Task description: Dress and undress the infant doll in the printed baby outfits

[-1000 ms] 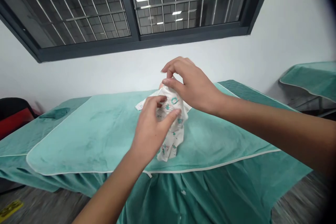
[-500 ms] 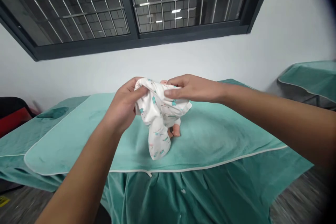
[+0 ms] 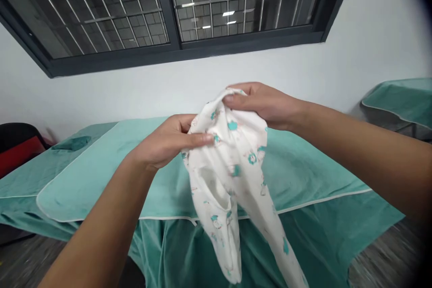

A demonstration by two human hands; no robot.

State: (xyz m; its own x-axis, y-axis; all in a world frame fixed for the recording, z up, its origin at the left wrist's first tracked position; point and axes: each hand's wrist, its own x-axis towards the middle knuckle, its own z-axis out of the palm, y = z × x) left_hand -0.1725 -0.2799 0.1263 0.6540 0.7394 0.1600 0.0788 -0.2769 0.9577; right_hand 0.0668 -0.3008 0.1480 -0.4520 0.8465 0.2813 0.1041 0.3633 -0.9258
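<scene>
White baby pants (image 3: pixel 243 166) with a teal and pink print hang in front of me, their two long legs drooping past the bed's near edge. My left hand (image 3: pixel 172 139) pinches the bunched cloth at its left side, thumb across the front. Higher up, my right hand (image 3: pixel 259 101) grips the gathered top edge between thumb and fingers. The cloth is creased, and a fold gapes open on the left leg. Whatever lies on the bed directly behind the pants is hidden.
A light teal mat (image 3: pixel 101 162) with white piping covers the bed, and a darker teal skirt (image 3: pixel 168 252) drapes its front. Behind stands a white wall with a barred window (image 3: pixel 178 47). A black and red chair (image 3: pixel 20 148) is at far left, another teal cover (image 3: pixel 401 99) at right.
The pants have come up and closer to me, and their legs now hang loose. My right hand rose and my left lowered slightly. Small doll parts visible behind the cloth are now hidden.
</scene>
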